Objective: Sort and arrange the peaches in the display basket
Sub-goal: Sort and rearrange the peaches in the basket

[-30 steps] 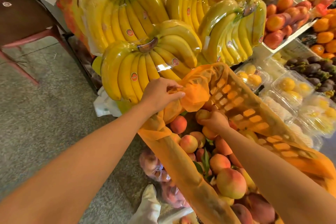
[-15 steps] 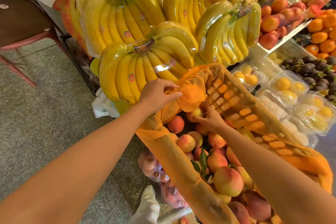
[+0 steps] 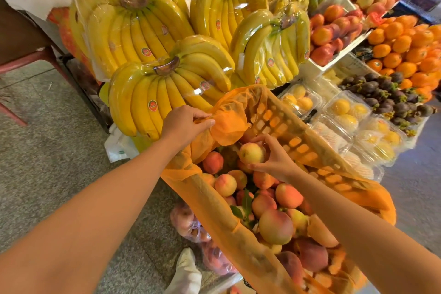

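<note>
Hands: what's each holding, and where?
Left hand pinches the orange netting at the basket's far corner. Right hand grips a peach around its sides.

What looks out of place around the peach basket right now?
A clear bag of peaches appears to lie on the floor beside the basket, outside the display. The orange mesh liner is bunched at the far corner, where the left hand pinches it. The right hand holds a peach.

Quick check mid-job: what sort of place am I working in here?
Probably a fruit stall or produce shop: wrapped banana bunches stacked on display, clear boxes of yellow fruit, and a pile of oranges, beside the basket of peaches.
</note>
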A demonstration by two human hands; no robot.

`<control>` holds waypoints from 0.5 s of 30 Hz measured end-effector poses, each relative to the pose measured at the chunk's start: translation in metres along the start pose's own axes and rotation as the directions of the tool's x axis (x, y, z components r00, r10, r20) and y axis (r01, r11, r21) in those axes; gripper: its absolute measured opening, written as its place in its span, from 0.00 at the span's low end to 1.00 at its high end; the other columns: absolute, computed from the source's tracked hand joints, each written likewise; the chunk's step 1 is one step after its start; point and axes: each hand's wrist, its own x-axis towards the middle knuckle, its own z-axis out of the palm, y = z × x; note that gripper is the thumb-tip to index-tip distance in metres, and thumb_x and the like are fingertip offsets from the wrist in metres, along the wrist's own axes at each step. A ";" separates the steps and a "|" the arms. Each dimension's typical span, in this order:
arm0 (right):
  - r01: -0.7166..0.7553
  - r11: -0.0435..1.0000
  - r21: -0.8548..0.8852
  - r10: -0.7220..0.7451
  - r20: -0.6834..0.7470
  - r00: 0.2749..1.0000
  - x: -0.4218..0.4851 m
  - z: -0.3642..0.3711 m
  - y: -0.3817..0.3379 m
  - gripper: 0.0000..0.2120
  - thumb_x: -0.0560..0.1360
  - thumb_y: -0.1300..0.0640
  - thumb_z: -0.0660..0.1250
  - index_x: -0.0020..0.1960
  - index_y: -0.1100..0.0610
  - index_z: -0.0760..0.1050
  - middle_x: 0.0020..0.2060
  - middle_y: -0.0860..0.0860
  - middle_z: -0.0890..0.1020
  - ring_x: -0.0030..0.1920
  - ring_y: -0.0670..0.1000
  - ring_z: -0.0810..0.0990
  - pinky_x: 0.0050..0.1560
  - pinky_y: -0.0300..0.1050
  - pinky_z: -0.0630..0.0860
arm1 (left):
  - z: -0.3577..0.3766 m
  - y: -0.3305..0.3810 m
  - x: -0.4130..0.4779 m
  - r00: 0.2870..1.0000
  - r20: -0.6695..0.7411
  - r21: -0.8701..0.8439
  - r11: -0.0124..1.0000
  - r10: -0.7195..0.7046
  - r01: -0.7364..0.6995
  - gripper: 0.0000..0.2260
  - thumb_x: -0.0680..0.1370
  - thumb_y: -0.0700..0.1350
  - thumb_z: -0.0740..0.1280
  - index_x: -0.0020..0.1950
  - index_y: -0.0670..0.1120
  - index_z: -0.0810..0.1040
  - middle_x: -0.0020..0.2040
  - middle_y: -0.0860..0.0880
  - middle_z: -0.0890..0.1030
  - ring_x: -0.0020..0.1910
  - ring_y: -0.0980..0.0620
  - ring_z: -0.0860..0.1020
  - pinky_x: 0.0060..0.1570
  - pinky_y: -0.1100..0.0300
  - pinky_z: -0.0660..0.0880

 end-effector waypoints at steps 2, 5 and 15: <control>0.082 0.990 -0.118 -0.082 0.001 0.997 -0.008 -0.001 -0.004 0.28 0.62 0.53 0.78 0.59 0.45 0.70 0.54 0.49 0.69 0.56 0.52 0.69 0.59 0.54 0.72 | 0.001 0.002 -0.001 1.000 -0.017 0.022 1.000 -0.003 0.003 0.15 0.74 0.57 0.70 0.56 0.51 0.84 0.55 0.51 0.84 0.56 0.51 0.79 0.50 0.56 0.75; 0.124 0.983 -0.131 -0.127 -0.011 0.992 -0.017 0.000 -0.007 0.29 0.64 0.55 0.78 0.61 0.47 0.70 0.55 0.50 0.67 0.57 0.51 0.68 0.59 0.51 0.72 | 0.003 0.002 -0.002 1.000 -0.026 0.028 1.000 -0.010 0.011 0.15 0.74 0.57 0.69 0.56 0.51 0.84 0.55 0.51 0.84 0.56 0.50 0.79 0.51 0.54 0.76; -0.199 0.874 0.443 0.128 0.184 0.975 -0.032 -0.016 -0.014 0.30 0.65 0.46 0.75 0.65 0.49 0.71 0.60 0.52 0.75 0.58 0.50 0.77 0.52 0.40 0.75 | 0.008 0.000 -0.005 0.997 -0.060 -0.011 0.999 -0.042 0.041 0.14 0.75 0.55 0.69 0.55 0.51 0.84 0.54 0.50 0.84 0.55 0.50 0.80 0.49 0.55 0.76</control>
